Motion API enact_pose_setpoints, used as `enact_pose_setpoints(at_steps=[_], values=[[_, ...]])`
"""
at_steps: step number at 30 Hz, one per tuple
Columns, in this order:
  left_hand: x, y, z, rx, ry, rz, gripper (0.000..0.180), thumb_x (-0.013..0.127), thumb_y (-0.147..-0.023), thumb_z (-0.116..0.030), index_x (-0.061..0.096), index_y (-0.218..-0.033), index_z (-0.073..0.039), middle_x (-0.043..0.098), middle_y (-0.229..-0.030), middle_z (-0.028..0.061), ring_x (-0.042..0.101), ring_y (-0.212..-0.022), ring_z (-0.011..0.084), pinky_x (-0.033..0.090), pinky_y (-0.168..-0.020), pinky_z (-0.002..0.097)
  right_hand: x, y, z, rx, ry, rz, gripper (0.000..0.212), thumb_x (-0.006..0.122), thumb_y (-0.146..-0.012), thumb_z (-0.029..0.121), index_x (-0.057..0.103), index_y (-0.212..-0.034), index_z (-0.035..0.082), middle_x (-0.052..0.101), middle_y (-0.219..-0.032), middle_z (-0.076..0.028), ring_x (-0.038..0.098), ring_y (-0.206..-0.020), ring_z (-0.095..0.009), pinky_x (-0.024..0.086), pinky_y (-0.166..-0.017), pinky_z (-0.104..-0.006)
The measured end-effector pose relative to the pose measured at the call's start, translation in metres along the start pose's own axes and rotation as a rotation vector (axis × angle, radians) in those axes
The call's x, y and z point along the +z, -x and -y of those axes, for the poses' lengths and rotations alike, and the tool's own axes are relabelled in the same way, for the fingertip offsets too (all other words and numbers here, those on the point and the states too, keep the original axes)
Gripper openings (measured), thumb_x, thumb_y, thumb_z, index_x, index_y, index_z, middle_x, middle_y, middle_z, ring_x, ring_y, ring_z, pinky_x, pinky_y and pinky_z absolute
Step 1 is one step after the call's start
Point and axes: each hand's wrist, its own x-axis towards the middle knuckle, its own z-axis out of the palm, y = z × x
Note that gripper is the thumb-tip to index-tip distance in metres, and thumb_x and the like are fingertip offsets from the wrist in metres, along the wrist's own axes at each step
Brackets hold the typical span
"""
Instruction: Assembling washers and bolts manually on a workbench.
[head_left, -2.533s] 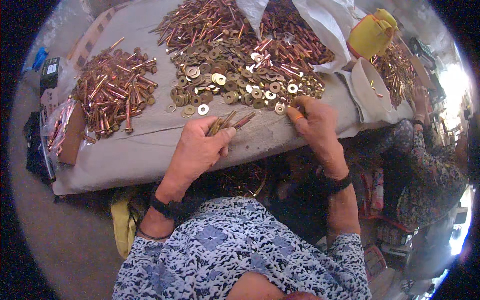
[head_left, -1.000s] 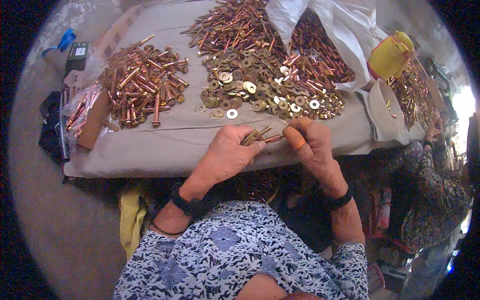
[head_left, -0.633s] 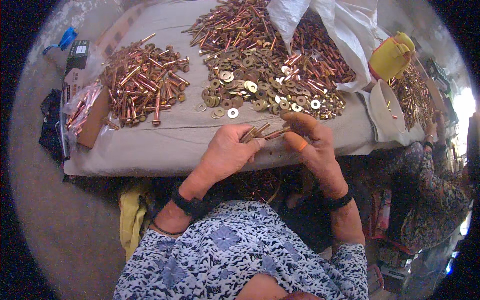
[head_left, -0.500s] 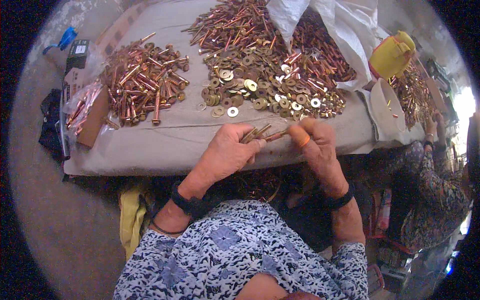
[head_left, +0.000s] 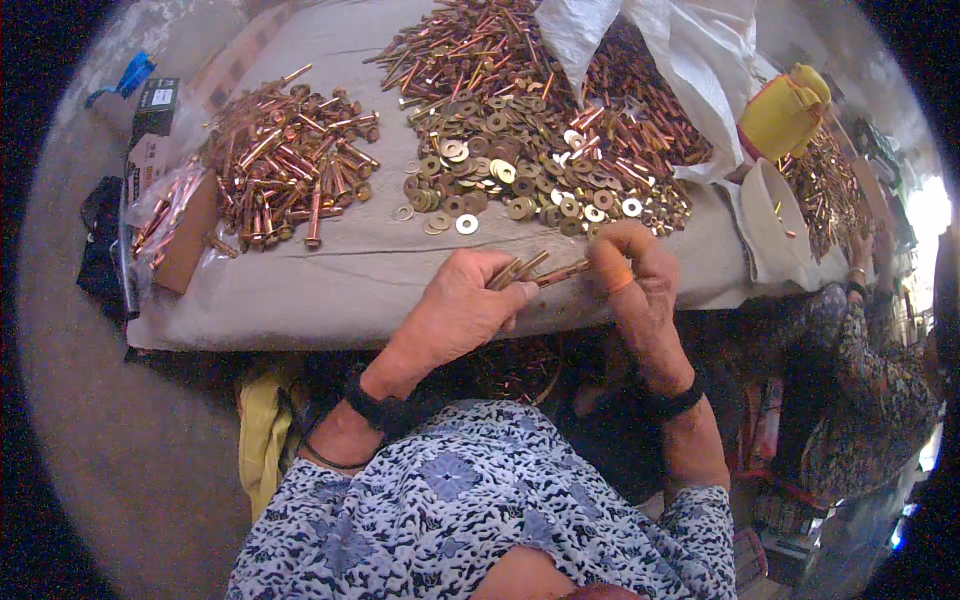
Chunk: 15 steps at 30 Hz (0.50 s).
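Observation:
My left hand (head_left: 462, 302) is closed around several copper-coloured bolts (head_left: 527, 266), whose shanks poke out past the thumb, toward the right. One bolt (head_left: 562, 273) reaches across to my right hand (head_left: 640, 280). Its thumb and fingers are pinched at that bolt's end, and an orange band wraps one finger. Whether a small nut or washer sits between those fingertips is hidden. Just beyond both hands lies a heap of flat washers (head_left: 500, 170), with small nuts (head_left: 660, 205) at its right side.
A pile of bolts (head_left: 290, 165) covers the table's left part, beside a cardboard box (head_left: 188, 235). More bolts (head_left: 460, 50) spread at the back, near a white sack (head_left: 690, 70). At right stand a yellow container (head_left: 782, 112) and a white tub (head_left: 775, 205); another person's arm (head_left: 856, 290) is farther right.
My right hand has shifted slightly right and its fingers have curled differently at the bolt's end. My left hand has barely moved and still grips the bolts.

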Motion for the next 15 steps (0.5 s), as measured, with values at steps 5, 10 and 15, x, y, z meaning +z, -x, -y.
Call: enact_pose_setpoints(at_steps=[5,10,15], values=[[0.0,0.002,-0.007,-0.019,0.064,0.004,0.018,0.06,-0.078,-0.02,0.058,-0.073,-0.003,0.051,-0.055,-0.0007,0.045,-0.045,0.0061,0.035,-0.039,0.022,0.012,-0.004,0.0,-0.25,-0.093,0.022,0.014,0.058,-0.079,0.016,0.059,-0.082,0.003,0.058,-0.075,-0.011,0.055,-0.068,-0.018,0.043,-0.06,-0.0303],[0.001,0.003,-0.009,-0.055,-0.009,0.053,0.015,0.056,-0.08,-0.014,0.061,-0.081,0.0,0.05,-0.056,-0.0024,0.046,-0.05,0.005,0.038,-0.045,0.0223,0.001,0.002,0.009,0.12,0.049,0.177,0.02,0.057,-0.081,0.022,0.061,-0.078,0.003,0.059,-0.072,-0.008,0.054,-0.065,-0.014,0.042,-0.056,-0.0302],[0.007,-0.001,-0.002,0.024,-0.016,-0.041,0.014,0.058,-0.079,-0.018,0.06,-0.079,-0.004,0.051,-0.055,-0.0012,0.045,-0.045,0.0053,0.035,-0.041,0.0218,-0.004,0.0,0.01,0.308,-0.032,0.216,0.02,0.058,-0.081,0.021,0.062,-0.084,0.002,0.061,-0.074,-0.007,0.055,-0.068,-0.013,0.043,-0.058,-0.0286]])
